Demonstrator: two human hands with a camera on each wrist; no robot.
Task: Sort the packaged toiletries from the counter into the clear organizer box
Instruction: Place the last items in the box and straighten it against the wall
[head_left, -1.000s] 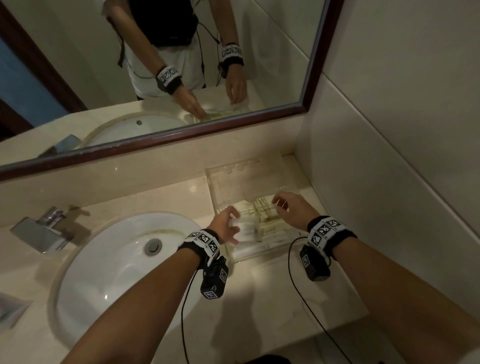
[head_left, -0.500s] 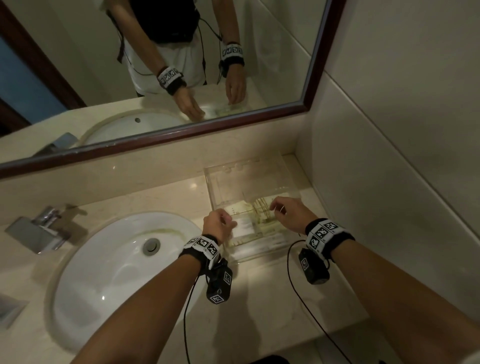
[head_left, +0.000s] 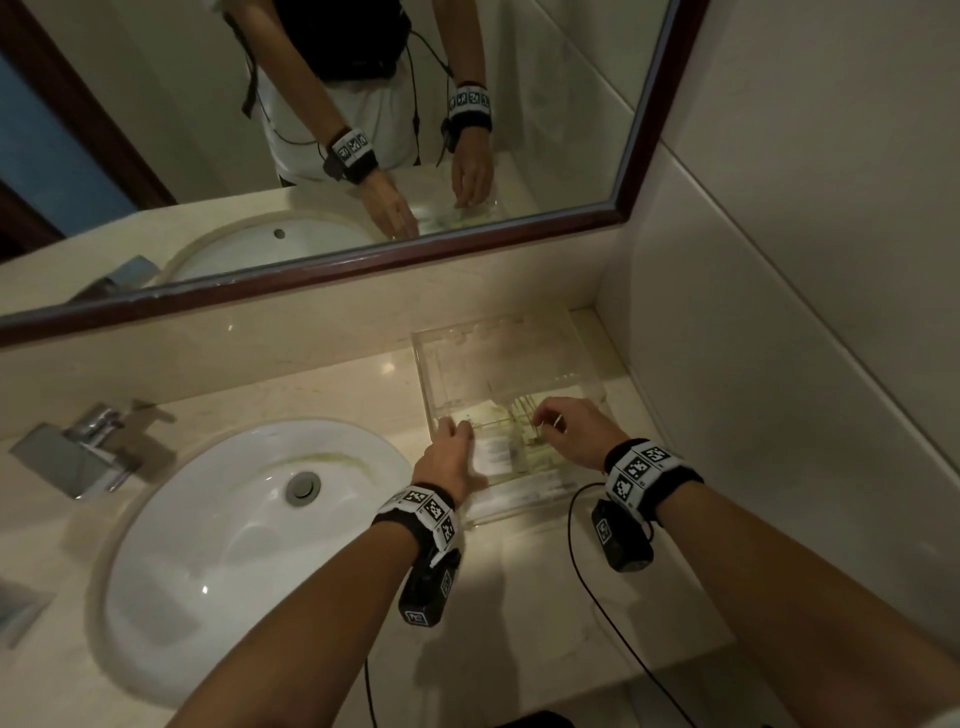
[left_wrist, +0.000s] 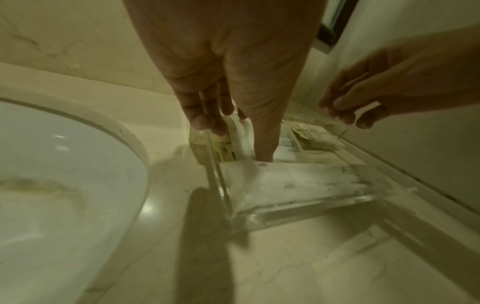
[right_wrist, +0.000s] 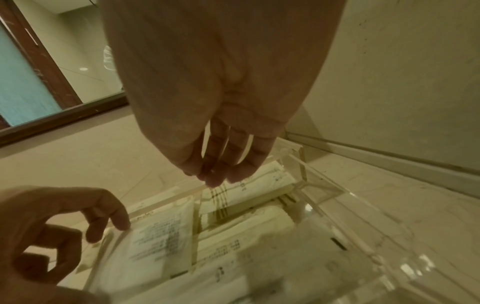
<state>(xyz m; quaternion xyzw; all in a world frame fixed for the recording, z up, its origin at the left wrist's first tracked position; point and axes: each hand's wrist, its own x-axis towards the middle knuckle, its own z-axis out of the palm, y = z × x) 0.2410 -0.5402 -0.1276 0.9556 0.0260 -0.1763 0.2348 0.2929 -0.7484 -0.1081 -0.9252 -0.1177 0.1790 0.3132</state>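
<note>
The clear organizer box stands on the counter in the right corner, its lid open against the back wall. A white printed packet lies in its left compartment, and long packets fill the right ones. My left hand is at the box's left wall. Its thumb presses down on the white packet while its fingers rest on the wall rim. My right hand hovers over the divider with fingers hanging loosely together, holding nothing.
A white sink basin lies left of the box, with a chrome faucet beyond it. The mirror runs along the back and a tiled wall closes the right. Bare counter shows in front of the box.
My left hand lowered the white packet into the box's left compartment and settled at the left wall. My right hand drifted slightly forward above the box.
</note>
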